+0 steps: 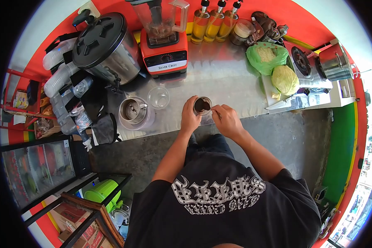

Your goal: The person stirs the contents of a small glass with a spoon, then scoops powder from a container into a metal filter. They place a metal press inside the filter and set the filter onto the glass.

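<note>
My left hand (190,115) is wrapped round the left side of a small clear cup (209,102) above the counter's front edge. Dark brown contents (201,105) show inside it. At the cup's right rim, my right hand (228,120) has its fingers curled in a pinch; what they grip is too small to make out. An upright clear plastic cup (158,98) stands on the counter to the left. Beside that is a metal mug (133,110) with brown residue, set in a pale round container (146,121).
Along the back of the steel counter (219,78) stand a large metal dispenser (111,62), a red blender (164,53) and pump bottles (215,25). To the right are a cabbage (284,80), a knife (280,104), a green bag (267,58) and a stove (302,64) with a pot (335,62).
</note>
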A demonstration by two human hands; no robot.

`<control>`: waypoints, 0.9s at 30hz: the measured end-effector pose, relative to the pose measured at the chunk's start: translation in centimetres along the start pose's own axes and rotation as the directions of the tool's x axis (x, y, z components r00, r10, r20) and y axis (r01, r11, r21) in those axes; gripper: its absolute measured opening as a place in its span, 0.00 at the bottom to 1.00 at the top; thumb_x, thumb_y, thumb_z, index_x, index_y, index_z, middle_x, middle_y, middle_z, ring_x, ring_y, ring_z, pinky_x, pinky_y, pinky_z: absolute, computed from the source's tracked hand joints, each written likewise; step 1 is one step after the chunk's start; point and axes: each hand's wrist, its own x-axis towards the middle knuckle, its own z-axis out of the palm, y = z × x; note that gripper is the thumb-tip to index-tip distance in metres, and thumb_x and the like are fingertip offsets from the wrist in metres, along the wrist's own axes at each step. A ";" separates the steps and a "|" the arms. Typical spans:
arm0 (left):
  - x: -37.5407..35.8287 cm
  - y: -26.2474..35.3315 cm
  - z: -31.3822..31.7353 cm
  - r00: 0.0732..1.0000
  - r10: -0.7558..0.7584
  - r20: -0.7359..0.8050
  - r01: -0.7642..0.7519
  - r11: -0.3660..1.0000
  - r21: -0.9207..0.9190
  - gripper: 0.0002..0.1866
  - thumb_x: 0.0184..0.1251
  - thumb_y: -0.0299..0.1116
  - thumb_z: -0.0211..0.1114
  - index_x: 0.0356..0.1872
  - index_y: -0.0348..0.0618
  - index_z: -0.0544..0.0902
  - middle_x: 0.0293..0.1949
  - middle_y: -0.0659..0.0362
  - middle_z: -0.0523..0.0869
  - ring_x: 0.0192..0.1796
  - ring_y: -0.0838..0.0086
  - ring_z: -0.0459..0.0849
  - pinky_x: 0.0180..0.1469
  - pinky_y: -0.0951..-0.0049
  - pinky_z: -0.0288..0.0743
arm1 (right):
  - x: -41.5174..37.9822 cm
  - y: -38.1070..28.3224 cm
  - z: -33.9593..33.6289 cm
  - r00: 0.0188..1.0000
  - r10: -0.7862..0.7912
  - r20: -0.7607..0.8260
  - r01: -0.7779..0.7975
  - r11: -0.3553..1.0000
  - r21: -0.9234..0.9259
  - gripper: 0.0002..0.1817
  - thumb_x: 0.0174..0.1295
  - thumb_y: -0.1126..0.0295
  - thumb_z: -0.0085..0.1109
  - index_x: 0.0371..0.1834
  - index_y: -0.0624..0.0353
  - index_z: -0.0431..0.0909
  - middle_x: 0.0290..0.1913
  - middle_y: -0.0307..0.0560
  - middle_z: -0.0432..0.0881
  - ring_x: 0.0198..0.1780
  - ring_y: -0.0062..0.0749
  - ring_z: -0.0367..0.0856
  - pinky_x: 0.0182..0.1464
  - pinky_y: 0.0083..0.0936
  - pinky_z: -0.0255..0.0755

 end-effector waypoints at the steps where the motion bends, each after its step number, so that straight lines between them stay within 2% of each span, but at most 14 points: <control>1: 0.0 0.0 0.0 1.000 -0.002 0.005 0.002 1.000 0.003 0.37 0.57 0.16 0.77 0.70 0.39 0.76 0.64 0.44 0.85 0.66 0.43 0.83 0.69 0.51 0.79 | -0.3 -0.2 0.0 1.000 0.024 0.013 -0.025 0.999 0.030 0.07 0.71 0.74 0.61 0.44 0.65 0.87 0.30 0.60 0.88 0.29 0.57 0.85 0.36 0.40 0.80; 3: 0.0 -0.2 0.1 1.000 -0.005 0.008 0.005 1.000 0.008 0.37 0.57 0.16 0.76 0.71 0.40 0.76 0.64 0.44 0.84 0.66 0.43 0.83 0.69 0.51 0.79 | -0.6 -0.6 0.2 0.999 0.046 0.028 -0.048 0.997 0.061 0.06 0.70 0.74 0.62 0.43 0.64 0.87 0.28 0.61 0.86 0.29 0.63 0.83 0.36 0.42 0.80; 6: -0.2 -0.4 0.3 1.000 -0.013 0.009 0.013 1.000 0.009 0.38 0.56 0.16 0.76 0.71 0.40 0.76 0.64 0.44 0.84 0.66 0.43 0.83 0.68 0.51 0.80 | -0.7 -1.3 0.5 0.969 0.227 0.097 -0.245 0.937 0.248 0.07 0.72 0.74 0.61 0.43 0.65 0.87 0.30 0.59 0.89 0.30 0.52 0.88 0.37 0.37 0.81; 8: -0.2 -0.2 0.2 1.000 -0.007 0.005 0.007 1.000 0.006 0.38 0.56 0.16 0.76 0.71 0.40 0.76 0.64 0.45 0.84 0.66 0.43 0.83 0.68 0.52 0.80 | -0.4 -1.9 0.6 0.894 0.427 0.137 -0.442 0.785 0.433 0.07 0.74 0.75 0.59 0.44 0.67 0.86 0.36 0.60 0.92 0.33 0.40 0.92 0.39 0.32 0.82; 9: -0.2 -0.2 0.2 1.000 -0.006 0.007 0.006 1.000 0.006 0.38 0.56 0.16 0.76 0.71 0.40 0.76 0.64 0.45 0.84 0.66 0.43 0.83 0.68 0.52 0.80 | -0.4 -1.5 0.8 0.893 0.429 0.136 -0.443 0.784 0.434 0.07 0.74 0.75 0.59 0.44 0.67 0.86 0.36 0.60 0.92 0.33 0.40 0.92 0.39 0.32 0.82; 11: -0.2 -0.2 0.2 1.000 -0.009 -0.004 0.009 1.000 -0.007 0.37 0.57 0.17 0.76 0.71 0.39 0.76 0.64 0.45 0.84 0.66 0.43 0.83 0.67 0.53 0.81 | -0.1 -0.3 1.6 0.835 0.540 0.106 -0.438 0.535 0.722 0.08 0.75 0.76 0.58 0.45 0.69 0.86 0.38 0.61 0.94 0.35 0.28 0.92 0.41 0.27 0.83; 12: -0.3 -0.4 0.2 1.000 -0.010 -0.005 0.010 1.000 -0.006 0.37 0.57 0.17 0.76 0.71 0.39 0.76 0.64 0.45 0.84 0.66 0.43 0.83 0.67 0.53 0.81 | 0.2 -0.4 1.1 0.835 0.539 0.107 -0.438 0.535 0.723 0.08 0.75 0.76 0.58 0.45 0.69 0.86 0.38 0.61 0.94 0.35 0.28 0.92 0.41 0.27 0.83; 15: -0.2 -0.5 0.4 0.999 0.028 -0.018 -0.028 1.000 -0.013 0.36 0.57 0.17 0.77 0.70 0.39 0.77 0.63 0.44 0.84 0.66 0.44 0.84 0.67 0.53 0.81 | 1.0 0.0 -0.6 0.866 0.489 0.107 -0.460 0.695 0.552 0.10 0.75 0.78 0.56 0.48 0.70 0.87 0.39 0.54 0.92 0.38 0.33 0.91 0.46 0.30 0.85; 16: -0.1 -0.3 0.2 1.000 0.015 -0.015 -0.015 1.000 -0.012 0.36 0.57 0.17 0.77 0.70 0.38 0.77 0.63 0.44 0.84 0.66 0.44 0.84 0.67 0.53 0.81 | 1.0 0.6 -1.1 0.977 0.205 0.050 -0.210 0.929 0.303 0.09 0.74 0.77 0.58 0.49 0.69 0.87 0.39 0.54 0.91 0.39 0.38 0.90 0.47 0.33 0.85; 17: 0.0 -0.1 0.2 1.000 0.003 -0.012 -0.003 1.000 -0.011 0.36 0.57 0.17 0.77 0.69 0.38 0.78 0.63 0.44 0.84 0.65 0.44 0.84 0.67 0.53 0.81 | 1.1 1.0 -1.4 0.992 -0.103 0.079 0.101 0.995 0.023 0.09 0.73 0.77 0.61 0.49 0.68 0.88 0.40 0.54 0.90 0.40 0.44 0.89 0.48 0.36 0.84; 20: 0.0 -0.1 0.3 0.999 0.029 -0.014 -0.029 1.000 -0.001 0.36 0.56 0.16 0.77 0.69 0.38 0.78 0.64 0.44 0.84 0.65 0.44 0.84 0.67 0.53 0.81 | 1.1 1.8 -1.1 0.944 -0.269 0.191 0.292 0.951 -0.102 0.09 0.71 0.76 0.63 0.50 0.67 0.88 0.41 0.54 0.88 0.43 0.53 0.86 0.50 0.42 0.83; 24: -0.1 -0.1 0.4 0.999 0.044 -0.020 -0.043 0.999 0.006 0.37 0.56 0.16 0.78 0.70 0.38 0.78 0.64 0.44 0.84 0.66 0.45 0.84 0.68 0.54 0.81 | 0.0 0.7 -0.3 0.951 -0.192 0.244 0.220 0.971 -0.091 0.09 0.67 0.77 0.63 0.47 0.66 0.88 0.38 0.55 0.88 0.44 0.55 0.87 0.50 0.46 0.82; 26: 0.0 0.1 0.3 0.999 0.028 -0.016 -0.028 0.999 -0.037 0.37 0.56 0.16 0.78 0.70 0.38 0.77 0.65 0.44 0.84 0.66 0.45 0.84 0.68 0.54 0.81 | -0.5 -0.2 0.1 0.979 0.051 0.200 -0.047 0.999 -0.024 0.09 0.70 0.77 0.61 0.47 0.67 0.89 0.39 0.58 0.90 0.41 0.50 0.89 0.48 0.39 0.84; 27: 0.0 0.0 0.3 0.999 0.028 -0.018 -0.029 0.999 -0.036 0.37 0.56 0.16 0.78 0.70 0.38 0.77 0.65 0.44 0.84 0.66 0.45 0.84 0.68 0.54 0.81 | -0.5 -0.6 0.3 0.979 0.049 0.200 -0.045 0.999 -0.024 0.09 0.70 0.77 0.61 0.47 0.67 0.89 0.39 0.58 0.90 0.41 0.50 0.89 0.48 0.39 0.84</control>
